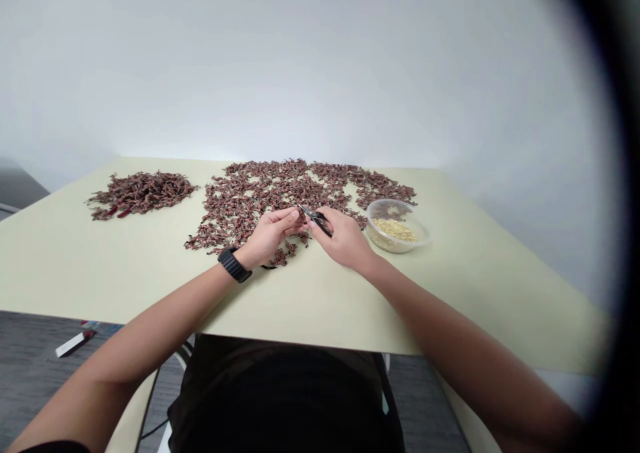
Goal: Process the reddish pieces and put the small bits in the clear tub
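I'm gripping a small black-handled metal tool [316,219] in my nearly closed right hand [343,238], while my curled left hand [270,234] is pinching near its tip, can't tell on what. Both are hovering over scattered reddish-brown dried sprigs [260,200] on a pale green table [100,266], just beside a clear plastic bowl [385,206].

Nothing readable on the board right now: no legible marking on the small black-handled tool [317,218] in the right hand [345,238], the black watch [233,264] on the left hand [270,235], or the clear plastic tub [387,204] just beyond the right hand.
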Available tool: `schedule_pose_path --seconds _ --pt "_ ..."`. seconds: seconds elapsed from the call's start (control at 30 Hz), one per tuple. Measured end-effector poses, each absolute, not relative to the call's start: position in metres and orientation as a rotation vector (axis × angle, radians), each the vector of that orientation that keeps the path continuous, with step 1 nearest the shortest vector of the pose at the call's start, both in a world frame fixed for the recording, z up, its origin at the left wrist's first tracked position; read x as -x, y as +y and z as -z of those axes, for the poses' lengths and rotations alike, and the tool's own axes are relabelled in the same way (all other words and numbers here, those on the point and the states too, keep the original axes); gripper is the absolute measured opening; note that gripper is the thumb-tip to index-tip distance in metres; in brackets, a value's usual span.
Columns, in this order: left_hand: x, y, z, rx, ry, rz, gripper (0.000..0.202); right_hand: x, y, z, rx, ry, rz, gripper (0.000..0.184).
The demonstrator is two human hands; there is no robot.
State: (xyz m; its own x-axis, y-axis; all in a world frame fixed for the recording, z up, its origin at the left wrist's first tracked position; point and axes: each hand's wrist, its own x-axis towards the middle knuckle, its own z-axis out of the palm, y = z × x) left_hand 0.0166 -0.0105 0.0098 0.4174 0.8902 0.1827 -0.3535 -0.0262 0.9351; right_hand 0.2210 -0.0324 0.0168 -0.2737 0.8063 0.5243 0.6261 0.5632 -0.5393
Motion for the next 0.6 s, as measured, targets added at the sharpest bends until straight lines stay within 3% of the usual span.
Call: schedule_pose_path --seconds 0.2,0.47,0.53,0.6 --pt "-0.019 -0.01 -0.007 -1.372 0.681 -1.188 0.046 -0.206 -0.037 -0.014 1.152 -1.826 -0.682 0.027" --pt "-0.006 -0.007 -0.013 -2.197 0.992 -1.372 0.037 -0.203 -0.044 -0.031 1.011 -1.235 -1.823 0.036" --pt "-0.004 -0.005 -0.014 -2.244 0.97 -1.36 0.038 -0.208 -0.042 -0.035 1.0 -1.237 -1.885 0.038" --pt "-0.004 -0.003 -0.013 -2.132 0.977 -1.36 0.038 -0.211 -0.041 -0.034 1.061 -1.365 -1.692 0.037"
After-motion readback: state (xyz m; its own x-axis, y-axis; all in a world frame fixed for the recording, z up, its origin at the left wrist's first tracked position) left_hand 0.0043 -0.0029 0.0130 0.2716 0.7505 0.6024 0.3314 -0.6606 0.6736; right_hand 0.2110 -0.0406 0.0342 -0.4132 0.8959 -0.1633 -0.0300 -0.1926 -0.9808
